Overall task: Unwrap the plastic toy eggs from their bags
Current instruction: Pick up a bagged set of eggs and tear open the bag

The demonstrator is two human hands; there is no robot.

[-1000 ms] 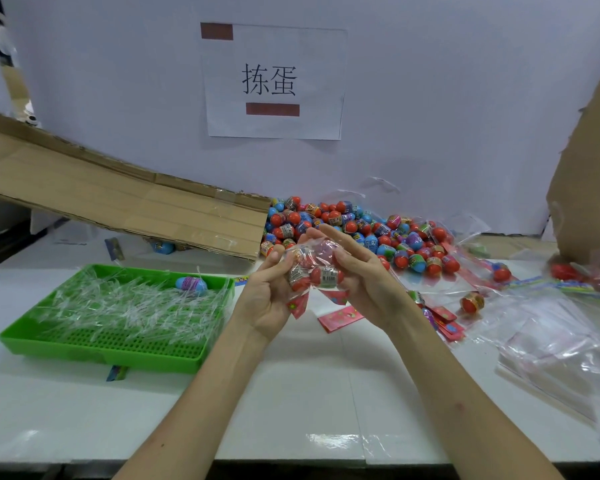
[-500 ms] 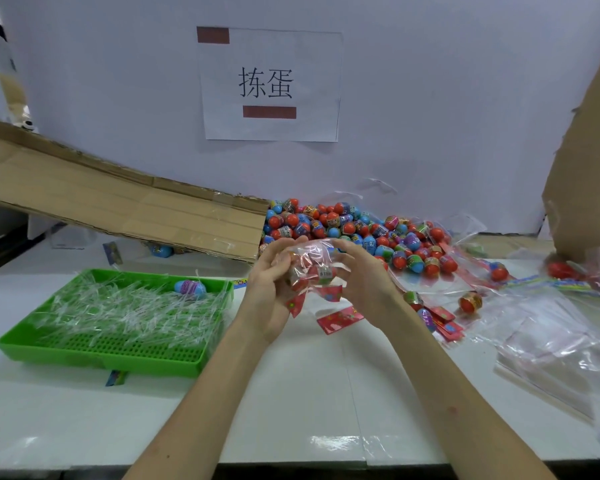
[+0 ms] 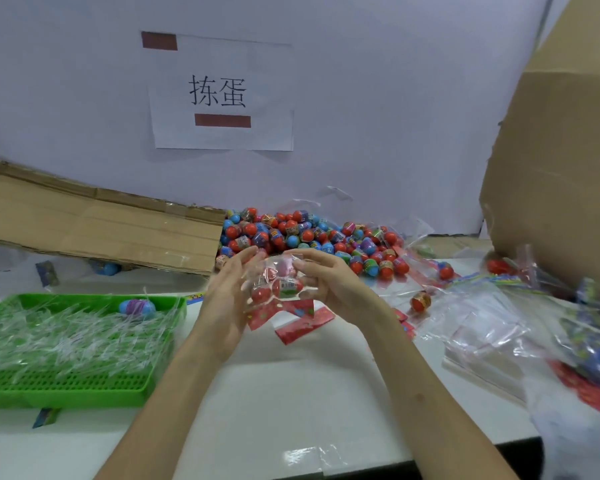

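Both hands share the grip on a small clear bag of toy eggs, held up above the white table near its middle. On one side the left hand stands with its palm turned inward and its fingers spread and only loosely curled, the fingertips touching the plastic; on the other the right hand closes its thumb and fingers on the bag's upper edge and side. Through the film show two red eggs low in the bag and a pinkish one above them, and a red printed card hangs from the bag's lower end. Behind the hands, against the pale wall, lies a heap of loose eggs in red, blue and purple. A green tray sits to the left on the table, filled with clear plastic strips, with one blue and purple egg resting at its far edge. A flattened cardboard sheet leans behind the tray, and a tall cardboard box stands at the right. Empty clear bags and red cards lie scattered on the right part of the table. A paper sign with two printed characters hangs on the wall.
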